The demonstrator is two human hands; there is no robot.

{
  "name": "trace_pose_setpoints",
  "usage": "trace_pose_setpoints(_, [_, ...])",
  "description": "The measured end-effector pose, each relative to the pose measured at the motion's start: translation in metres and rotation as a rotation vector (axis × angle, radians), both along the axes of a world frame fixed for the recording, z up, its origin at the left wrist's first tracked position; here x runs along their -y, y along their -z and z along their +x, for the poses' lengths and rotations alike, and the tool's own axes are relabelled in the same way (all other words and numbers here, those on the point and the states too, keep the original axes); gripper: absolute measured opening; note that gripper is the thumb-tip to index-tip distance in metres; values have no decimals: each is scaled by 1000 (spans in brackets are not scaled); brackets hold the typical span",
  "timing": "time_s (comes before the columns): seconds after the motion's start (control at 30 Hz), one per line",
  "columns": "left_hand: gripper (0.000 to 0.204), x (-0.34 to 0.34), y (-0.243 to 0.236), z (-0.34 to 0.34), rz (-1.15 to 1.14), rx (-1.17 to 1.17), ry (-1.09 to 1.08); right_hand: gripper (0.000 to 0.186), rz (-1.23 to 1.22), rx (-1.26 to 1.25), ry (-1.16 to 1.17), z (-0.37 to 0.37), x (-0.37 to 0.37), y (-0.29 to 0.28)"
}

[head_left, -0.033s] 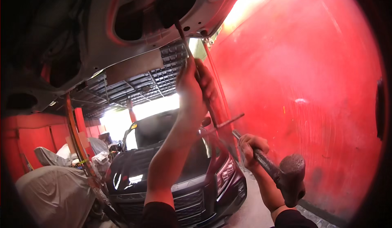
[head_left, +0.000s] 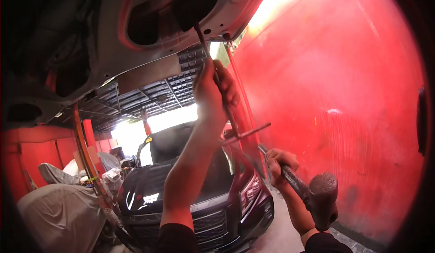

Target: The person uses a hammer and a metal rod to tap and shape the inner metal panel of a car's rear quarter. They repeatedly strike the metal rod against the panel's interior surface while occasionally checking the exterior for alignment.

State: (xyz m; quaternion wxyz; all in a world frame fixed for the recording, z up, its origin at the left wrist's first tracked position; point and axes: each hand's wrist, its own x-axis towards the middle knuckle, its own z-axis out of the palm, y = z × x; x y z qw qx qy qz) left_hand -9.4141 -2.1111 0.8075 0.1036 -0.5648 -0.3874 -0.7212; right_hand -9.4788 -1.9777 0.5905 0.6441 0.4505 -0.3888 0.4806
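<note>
Raised in front of me, my left hand (head_left: 214,92) is closed round a dark metal rod with a T-shaped crossbar (head_left: 254,130) at its lower end. The rod's upper end runs into the opening of a grey car-body panel (head_left: 106,60) overhead, where its tip is hidden in shadow. Lower and to the right, my right hand (head_left: 281,164) is wrapped round the handle of a hammer (head_left: 324,192). Its heavy, worn head points down and toward me. Hammer and crossbar are apart.
A dark car (head_left: 181,207) stands beyond my arms, its front toward me. On the right rises a red wall (head_left: 353,108). A grey cover (head_left: 59,216) drapes something at the lower left, beside an upright post (head_left: 84,144).
My left hand and the rod with its crossbar have shifted slightly up and to the left. The right hand and hammer stay almost in place.
</note>
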Motion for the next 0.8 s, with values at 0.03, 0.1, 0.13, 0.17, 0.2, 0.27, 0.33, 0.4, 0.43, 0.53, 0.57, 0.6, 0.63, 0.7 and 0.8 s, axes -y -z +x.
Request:
trace_pose_setpoints(0.03, [29, 1, -11, 0, 11, -2, 15, 19, -11, 2, -13, 5, 1, 0])
trace_pose_setpoints(0.1, [31, 4, -27, 0, 28, -12, 57, 18, -18, -2, -11, 4, 6, -1])
trace_pose_setpoints(0.13, [32, 6, -33, 0, 34, -2, 77, 18, -15, -7, 5, 8, 7, -3])
trace_pose_setpoints(0.17, [32, 7, -40, 1, 35, 7, 72, 18, -27, -96, 9, 5, 10, -4])
trace_pose_setpoints(0.2, [33, 9, -46, 1, 33, 16, 70, 18, 7, -38, 8, 15, 10, -6])
trace_pose_setpoints(0.27, [35, 11, -57, 1, 42, 5, 69, 17, 47, -89, -18, 21, 13, -9])
trace_pose_setpoints(0.33, [34, 11, -67, 0, 40, 33, 37, 17, 54, -121, -26, 28, 17, -13])
trace_pose_setpoints(0.4, [33, 12, -76, -1, 39, 69, 49, 18, 58, -140, -33, 33, 21, -15])
trace_pose_setpoints(0.43, [33, 12, -80, -2, 34, 85, 70, 18, 59, -148, -36, 37, 23, -16])
trace_pose_setpoints(0.53, [32, 12, -88, -2, 50, 97, 106, 19, 52, -149, -21, 37, 31, -20])
trace_pose_setpoints(0.57, [32, 12, -90, -1, 58, 78, 116, 19, 53, -104, -1, 46, 31, -21])
trace_pose_setpoints(0.6, [31, 12, -90, -1, 57, 93, 119, 19, 37, -143, -20, 38, 36, -23])
trace_pose_setpoints(0.63, [30, 12, -90, -1, 58, 90, 123, 20, 29, -143, -30, 45, 37, -24])
trace_pose_setpoints(0.7, [29, 12, -89, -1, 73, 81, 114, 20, 18, -145, -39, 42, 43, -27])
trace_pose_setpoints(0.8, [27, 14, -88, -1, 80, 75, 82, 20, 14, -134, -18, 37, 52, -31])
